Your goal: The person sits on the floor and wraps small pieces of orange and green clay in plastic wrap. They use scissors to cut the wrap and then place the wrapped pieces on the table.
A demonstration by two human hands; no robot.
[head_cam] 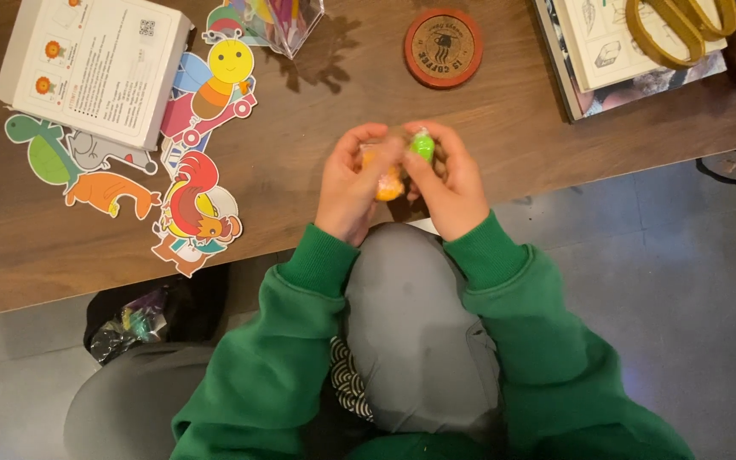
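Observation:
My left hand [349, 183] and my right hand [449, 181] meet over the front edge of a wooden table [521, 119]. Between them they grip a small bundle of soft coloured lumps. An orange lump [388, 185] shows under my left fingers. A bright green lump [422, 146] sits at my right fingertips. Both hands are closed on the bundle, and most of it is hidden by the fingers. Green sleeves cover both arms, and a grey knee rises just below the hands.
Colourful animal cut-outs [193, 200] lie at the table's left, beside a white box [95, 64]. A clear bag [278, 19] stands at the back. A round red-rimmed coaster [443, 47] lies behind the hands. Books with a yellow loop [679, 25] sit at right. A dark bag [142, 319] lies on the floor.

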